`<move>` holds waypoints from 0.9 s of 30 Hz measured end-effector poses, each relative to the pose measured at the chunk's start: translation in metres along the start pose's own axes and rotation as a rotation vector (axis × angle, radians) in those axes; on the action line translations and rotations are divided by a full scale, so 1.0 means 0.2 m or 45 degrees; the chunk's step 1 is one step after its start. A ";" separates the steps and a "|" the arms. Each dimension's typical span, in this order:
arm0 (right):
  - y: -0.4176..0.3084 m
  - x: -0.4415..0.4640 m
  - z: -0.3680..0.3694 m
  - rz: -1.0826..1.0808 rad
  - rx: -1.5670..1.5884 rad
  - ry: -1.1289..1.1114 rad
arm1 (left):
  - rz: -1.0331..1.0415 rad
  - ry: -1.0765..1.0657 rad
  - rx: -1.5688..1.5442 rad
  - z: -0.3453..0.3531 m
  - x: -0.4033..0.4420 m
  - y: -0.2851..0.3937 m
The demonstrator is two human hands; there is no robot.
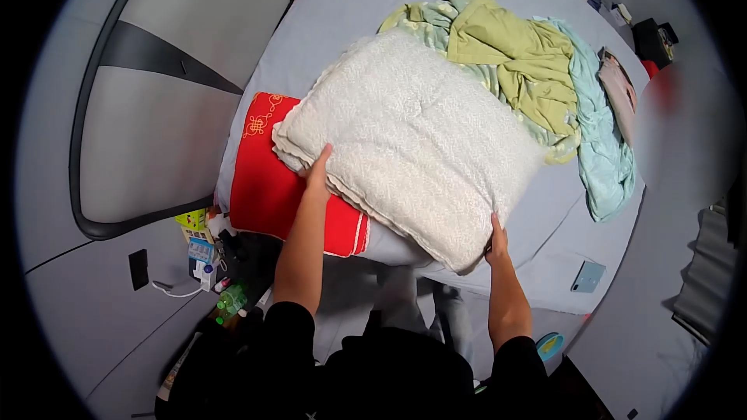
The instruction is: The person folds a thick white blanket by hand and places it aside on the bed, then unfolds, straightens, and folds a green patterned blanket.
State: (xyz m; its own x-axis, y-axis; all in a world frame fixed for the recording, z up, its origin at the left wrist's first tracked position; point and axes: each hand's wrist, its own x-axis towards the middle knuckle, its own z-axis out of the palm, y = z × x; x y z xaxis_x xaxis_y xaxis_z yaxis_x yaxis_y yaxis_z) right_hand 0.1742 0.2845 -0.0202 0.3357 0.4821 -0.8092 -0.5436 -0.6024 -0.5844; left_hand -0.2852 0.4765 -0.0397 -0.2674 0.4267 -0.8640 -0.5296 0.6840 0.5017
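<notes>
Lots of soft stuff on this bed [552, 264]. The sheet [299, 47] is smooth bluish-grey with a few creases, the lime green cloth [513, 43] is all crumpled, and the pale mint fabric [599, 155] beside it trails down in a long wrinkly strip. The red fabric piece [257, 167] is flat and bright, with curly gold embroidery near one corner and pale piping along an edge. Headboard [171, 117] is padded grey panels with a dark band across.

Main thing is the white quilt [420, 124]: folded into a fat, roughly rectangular pad, off-white with a fine mottled pattern, puffy on top, with layered wavy edges on the near side. It's sitting mid-bed, overlapping the red piece and touching the green cloth.

Left hand [317, 173] has its fingers clamped on the near edge, thumb on top; right hand [497, 243] has its fingers clamped at the near right corner.

Count: one quilt, one red embroidered bit, two hands, one flat phone-like slab [588, 276] lying near the bed's right edge.
</notes>
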 end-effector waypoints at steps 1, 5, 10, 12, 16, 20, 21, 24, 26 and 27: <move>-0.01 -0.01 0.00 0.039 0.044 -0.004 | -0.032 -0.075 -0.012 -0.02 0.05 -0.03; 0.06 0.09 -0.05 0.176 0.125 -0.053 | 0.109 -0.209 -0.177 -0.04 0.03 -0.05; 0.10 0.15 0.00 0.205 0.053 0.009 | 0.060 -0.314 -0.320 -0.01 0.10 -0.05; 0.14 0.17 0.02 0.086 0.006 0.033 | 0.008 -0.317 -0.314 -0.01 0.11 -0.05; 0.04 -0.01 0.13 -0.087 0.097 0.122 | 0.809 -0.040 0.035 0.18 -0.17 -0.02; -0.06 -0.21 0.10 -0.248 0.152 0.159 | 1.209 -0.056 0.284 0.40 -0.67 -0.02; -0.06 -0.23 0.06 -0.269 0.123 0.179 | 1.275 -0.098 0.253 0.45 -0.81 -0.04; 0.00 -0.30 -0.13 -0.310 0.144 0.166 | 1.392 -0.218 0.212 0.53 -1.22 -0.10; 0.15 -0.32 -0.32 -0.232 0.312 -0.067 | 1.476 -0.188 0.304 0.51 -1.40 -0.19; 0.23 -0.34 -0.42 -0.183 0.393 -0.179 | 1.508 -0.195 0.304 0.49 -1.51 -0.22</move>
State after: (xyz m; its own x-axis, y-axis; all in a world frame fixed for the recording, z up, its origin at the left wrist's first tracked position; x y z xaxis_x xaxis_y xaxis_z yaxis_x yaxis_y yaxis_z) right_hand 0.1903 0.1709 0.0040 0.3287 0.6435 -0.6913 -0.7121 -0.3120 -0.6289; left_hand -0.1015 0.3751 0.2036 -0.3787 0.9149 0.1399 0.1433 -0.0914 0.9855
